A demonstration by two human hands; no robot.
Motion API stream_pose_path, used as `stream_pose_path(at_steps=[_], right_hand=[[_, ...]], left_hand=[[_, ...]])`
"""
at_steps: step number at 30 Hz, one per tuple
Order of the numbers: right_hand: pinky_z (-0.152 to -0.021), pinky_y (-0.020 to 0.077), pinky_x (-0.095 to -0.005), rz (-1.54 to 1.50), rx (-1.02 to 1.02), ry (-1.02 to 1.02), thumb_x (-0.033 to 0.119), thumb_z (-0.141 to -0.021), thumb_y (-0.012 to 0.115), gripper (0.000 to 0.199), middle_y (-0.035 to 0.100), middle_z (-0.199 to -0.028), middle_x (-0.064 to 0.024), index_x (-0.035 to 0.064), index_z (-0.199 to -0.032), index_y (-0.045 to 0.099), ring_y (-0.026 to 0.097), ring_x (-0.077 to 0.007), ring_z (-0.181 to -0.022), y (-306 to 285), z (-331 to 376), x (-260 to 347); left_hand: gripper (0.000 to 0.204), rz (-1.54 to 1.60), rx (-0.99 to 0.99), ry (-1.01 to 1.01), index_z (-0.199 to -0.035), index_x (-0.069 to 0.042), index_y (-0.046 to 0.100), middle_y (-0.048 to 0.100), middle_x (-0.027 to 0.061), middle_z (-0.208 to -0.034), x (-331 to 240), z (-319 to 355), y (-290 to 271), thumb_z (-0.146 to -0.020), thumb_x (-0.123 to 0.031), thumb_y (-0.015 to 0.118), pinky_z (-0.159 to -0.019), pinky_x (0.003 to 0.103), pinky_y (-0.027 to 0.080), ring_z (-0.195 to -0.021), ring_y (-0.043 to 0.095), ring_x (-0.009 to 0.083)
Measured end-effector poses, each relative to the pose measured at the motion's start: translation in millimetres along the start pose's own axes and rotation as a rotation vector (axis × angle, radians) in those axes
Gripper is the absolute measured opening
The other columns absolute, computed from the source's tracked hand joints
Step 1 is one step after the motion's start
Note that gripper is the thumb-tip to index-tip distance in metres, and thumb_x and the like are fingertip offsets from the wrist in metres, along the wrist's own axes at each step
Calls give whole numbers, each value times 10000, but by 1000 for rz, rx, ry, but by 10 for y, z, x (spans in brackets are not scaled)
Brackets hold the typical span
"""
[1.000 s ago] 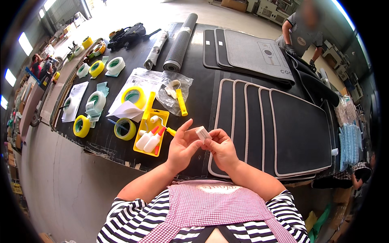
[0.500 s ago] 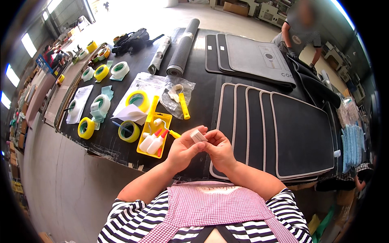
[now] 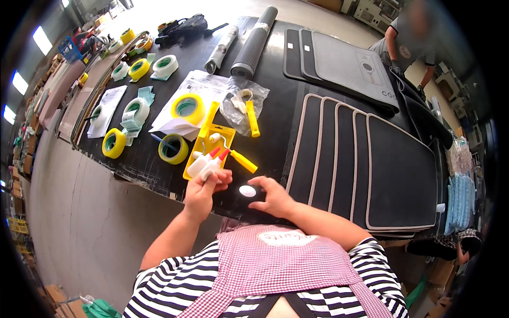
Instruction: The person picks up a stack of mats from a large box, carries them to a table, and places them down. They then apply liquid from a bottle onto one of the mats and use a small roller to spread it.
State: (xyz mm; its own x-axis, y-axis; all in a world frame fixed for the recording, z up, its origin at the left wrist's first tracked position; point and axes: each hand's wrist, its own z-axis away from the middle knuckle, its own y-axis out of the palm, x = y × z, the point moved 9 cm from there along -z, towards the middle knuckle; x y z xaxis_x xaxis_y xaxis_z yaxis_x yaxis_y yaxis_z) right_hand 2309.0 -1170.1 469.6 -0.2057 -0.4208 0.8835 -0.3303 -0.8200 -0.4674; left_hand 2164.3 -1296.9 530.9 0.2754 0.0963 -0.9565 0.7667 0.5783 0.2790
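Observation:
My left hand (image 3: pixel 204 193) is closed around the lower end of a white squeeze bottle (image 3: pixel 209 170) with a red tip. That bottle leans beside another white squeeze bottle (image 3: pixel 196 165) in a yellow paint tray (image 3: pixel 221 130). My right hand (image 3: pixel 273 197) has its thumb and fingers spread, nothing gripped. Between them, over the black tabletop, is a round white disc-like piece (image 3: pixel 247 191); whether a fingertip touches it I cannot tell. Just beyond my hands, a small paint roller (image 3: pixel 243 160) with a yellow handle rests across the tray's edge.
Several tape rolls (image 3: pixel 114 143) and papers (image 3: pixel 199 85) lie at left. Black mats (image 3: pixel 403 175) with pale edging overlap at right, grey mats (image 3: pixel 344 63) behind them. A rolled grey mat (image 3: pixel 254 45) lies far back. Another person (image 3: pixel 408 42) handles dark material at the far right.
My hands have parted: the left moved to the bottles, while the right opened. The small white piece held between both hands is now by the right hand's fingers. The view has shifted slightly.

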Motion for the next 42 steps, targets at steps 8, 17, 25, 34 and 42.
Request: stream_pose_path(at_steps=[8,17,25,34,42], right_hand=[[-862,521,-319,-511,-38,256,189,-839,745,379,686,-1095,-58,61,-1181,644,659,-174,-971,160,-68,-341],[-570,478,-274,-1281,-415,159,380,-811,826,537,638,-853,-84,69,-1158,558,595,-162,-627,-899,684,-344],[-576,470,-241,-1281,-620,117,375,-852,783,452,657,-856,-71,136,-1138,527,618,-131,-667,-1457,1137,-570],[-523,363,-226,-1603,-610,76,278,-817,836,371,559,-732,9,81,-1067,645,448,-85,-577,-1767,1153,-1091],[-498,306,-251,-1896,-448,-39,348,-874,695,328,478,-669,-20,78,-1047,628,369,-112,-538,-2058,720,-1371]], left_hand=[[293,-41,-28,-22,-1035,0,687,695,84,-1047,357,169,43,-1058,-231,508,-864,294,512,-940,641,145],[266,-200,371,-54,-1119,-43,678,684,45,-1097,877,42,482,-1060,-234,503,-904,288,514,-1000,645,135],[241,-329,450,-433,-1088,-56,682,680,49,-1024,1226,38,993,-1054,-227,515,-854,270,527,-898,637,133],[241,-395,458,-348,-1076,-28,687,688,64,-977,1541,-75,1221,-1051,-196,516,-874,302,541,-911,652,160],[120,-947,561,122,-962,-44,726,706,100,-948,1827,-146,1261,-926,-27,613,-812,323,549,-895,682,220]])
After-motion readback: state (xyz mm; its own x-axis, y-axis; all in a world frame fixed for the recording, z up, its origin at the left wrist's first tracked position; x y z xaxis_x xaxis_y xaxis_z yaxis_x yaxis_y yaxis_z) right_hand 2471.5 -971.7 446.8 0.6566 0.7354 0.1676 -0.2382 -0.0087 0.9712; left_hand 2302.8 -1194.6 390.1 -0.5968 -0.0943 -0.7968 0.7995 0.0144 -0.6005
